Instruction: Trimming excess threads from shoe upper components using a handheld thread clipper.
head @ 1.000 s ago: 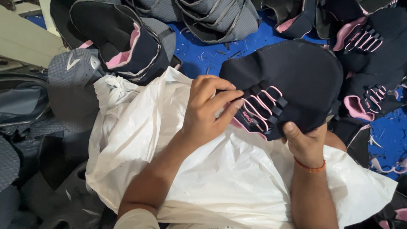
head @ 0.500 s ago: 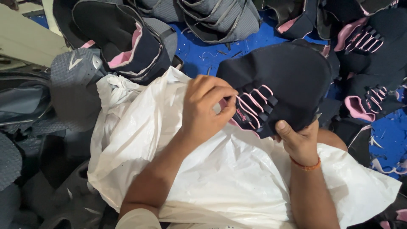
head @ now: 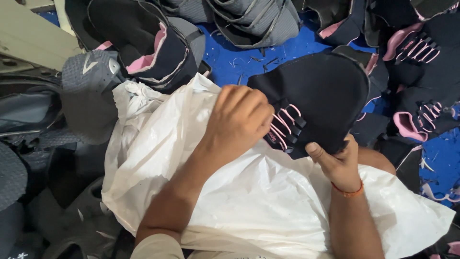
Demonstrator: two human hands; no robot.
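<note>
A black fabric shoe upper (head: 318,93) with pink laces and black lace loops lies over a white plastic sack (head: 268,201) spread across my lap. My right hand (head: 338,160), with an orange thread on its wrist, pinches the upper's lower edge from beneath. My left hand (head: 239,120) is curled, its fingertips pressed on the pink laces at the upper's left side.
Around the sack lie piles of more shoe uppers: black and pink ones (head: 143,48) at top left, grey ones (head: 254,19) at top middle, black and pink ones (head: 421,52) at right, dark grey pieces (head: 52,158) at left. A blue floor (head: 249,57) with thread scraps shows between them.
My left hand has closed further and shifted slightly right onto the laces. The upper has turned a little, and my right hand has slid along its lower edge.
</note>
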